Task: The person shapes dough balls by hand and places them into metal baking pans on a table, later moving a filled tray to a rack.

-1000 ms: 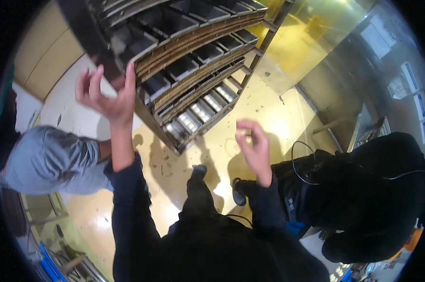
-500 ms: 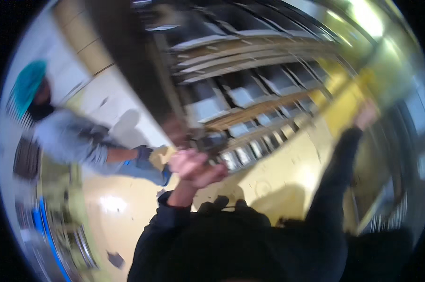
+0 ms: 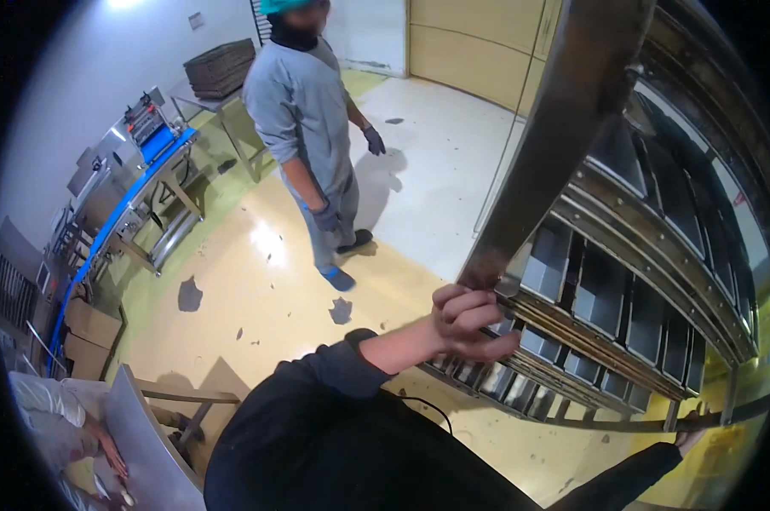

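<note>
My left hand point(image 3: 470, 319) is curled at a dark steel upright point(image 3: 560, 102) of a tall wheeled rack, at middle right. At lower right my right hand point(image 3: 692, 433) is closed on the rack's far frame bar point(image 3: 581, 422). The rack holds rows of metal loaf tins point(image 3: 598, 289) on stacked shelves; some small tins point(image 3: 517, 383) on the lowest level show pale contents.
A co-worker point(image 3: 295, 128) in a cap and gloves stands beside the rack. Further left are a blue conveyor point(image 3: 104, 234), a stack of dark trays point(image 3: 219, 68) and cardboard boxes point(image 3: 91, 328). At lower left another person's hand point(image 3: 112, 451) works over a steel table point(image 3: 155, 460).
Both my hands have gone from raised, loosely curled fingers to holding the rack. The view has swung left, bringing the co-worker, conveyor and steel table into fuller view.
</note>
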Demonstrator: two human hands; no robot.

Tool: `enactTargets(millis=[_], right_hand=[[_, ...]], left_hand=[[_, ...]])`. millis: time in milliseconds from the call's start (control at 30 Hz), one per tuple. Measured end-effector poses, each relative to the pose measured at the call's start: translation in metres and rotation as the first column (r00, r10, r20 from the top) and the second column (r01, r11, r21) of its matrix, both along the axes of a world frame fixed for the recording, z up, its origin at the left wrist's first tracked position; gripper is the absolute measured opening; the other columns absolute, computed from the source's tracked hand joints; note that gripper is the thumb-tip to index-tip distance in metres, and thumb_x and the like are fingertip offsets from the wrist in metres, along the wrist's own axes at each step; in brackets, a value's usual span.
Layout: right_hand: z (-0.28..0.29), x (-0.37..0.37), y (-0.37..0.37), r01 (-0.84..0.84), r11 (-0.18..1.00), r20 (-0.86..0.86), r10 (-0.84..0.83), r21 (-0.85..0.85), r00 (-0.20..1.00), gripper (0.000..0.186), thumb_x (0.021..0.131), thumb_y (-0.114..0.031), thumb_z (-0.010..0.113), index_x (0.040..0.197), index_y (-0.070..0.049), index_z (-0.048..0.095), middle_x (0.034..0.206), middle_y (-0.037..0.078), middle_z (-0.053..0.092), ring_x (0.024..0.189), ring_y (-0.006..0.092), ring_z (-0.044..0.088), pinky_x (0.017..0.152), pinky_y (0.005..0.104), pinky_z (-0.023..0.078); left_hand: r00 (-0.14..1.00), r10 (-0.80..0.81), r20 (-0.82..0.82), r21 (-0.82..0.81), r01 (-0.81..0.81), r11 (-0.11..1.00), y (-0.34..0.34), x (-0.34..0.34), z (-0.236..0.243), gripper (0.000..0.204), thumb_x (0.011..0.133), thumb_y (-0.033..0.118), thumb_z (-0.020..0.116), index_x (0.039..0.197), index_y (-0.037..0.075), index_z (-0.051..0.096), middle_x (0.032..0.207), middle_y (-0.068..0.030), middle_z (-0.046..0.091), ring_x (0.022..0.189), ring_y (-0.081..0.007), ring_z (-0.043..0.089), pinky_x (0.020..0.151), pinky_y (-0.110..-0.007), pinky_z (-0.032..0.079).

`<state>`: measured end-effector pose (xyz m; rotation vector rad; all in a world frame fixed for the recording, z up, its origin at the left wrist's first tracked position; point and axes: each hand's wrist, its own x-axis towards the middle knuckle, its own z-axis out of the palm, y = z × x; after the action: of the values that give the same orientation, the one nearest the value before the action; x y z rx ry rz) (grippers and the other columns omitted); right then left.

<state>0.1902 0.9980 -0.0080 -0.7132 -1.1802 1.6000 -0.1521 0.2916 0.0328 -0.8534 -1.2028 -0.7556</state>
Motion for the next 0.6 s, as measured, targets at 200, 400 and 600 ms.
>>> enactTargets(millis=[200, 400, 600], right_hand=[[0.027, 0.007, 0.004, -0.101, 0.933, 0.288, -0.003, 0.346, 0.958, 0.041, 0.097, -0.016, 0.049, 0.136, -0.009, 0.043, 0.142, 0.011, 0.047, 0.111, 0.0226, 0.053, 0.073, 0.026, 0.046], [0.045, 0.012, -0.028, -0.295, 0.941, -0.024, 0.295, -0.164, 0.955, 0.044, 0.094, -0.037, 0.051, 0.124, -0.005, 0.052, 0.123, 0.019, 0.06, 0.073, 0.025, 0.058, 0.067, 0.0336, 0.051], [0.046, 0.003, -0.086, 0.146, 0.989, -0.012, -0.146, -0.032, 0.989, 0.043, 0.091, -0.042, 0.053, 0.114, -0.006, 0.053, 0.111, 0.023, 0.062, 0.086, 0.03, 0.065, 0.061, 0.0331, 0.054]], left_hand=[[0.993, -0.008, 0.117, -0.154, 0.026, 0.988, -0.027, -0.035, 0.01, 0.026, 0.064, 0.029, 0.067, 0.09, 0.035, 0.063, 0.098, 0.0006, 0.05, 0.09, -0.0185, 0.053, 0.073, -0.035, 0.037], [0.999, 0.042, -0.031, -0.04, -0.043, 0.998, -0.013, -0.092, 0.044, 0.025, 0.063, 0.027, 0.07, 0.086, 0.027, 0.061, 0.096, -0.0025, 0.045, 0.085, -0.0225, 0.048, 0.076, -0.036, 0.03], [0.992, 0.107, -0.065, -0.109, -0.114, 0.987, 0.014, -0.135, 0.053, 0.021, 0.074, 0.023, 0.062, 0.088, 0.01, 0.055, 0.092, -0.0087, 0.04, 0.087, -0.0251, 0.041, 0.078, -0.04, 0.03]])
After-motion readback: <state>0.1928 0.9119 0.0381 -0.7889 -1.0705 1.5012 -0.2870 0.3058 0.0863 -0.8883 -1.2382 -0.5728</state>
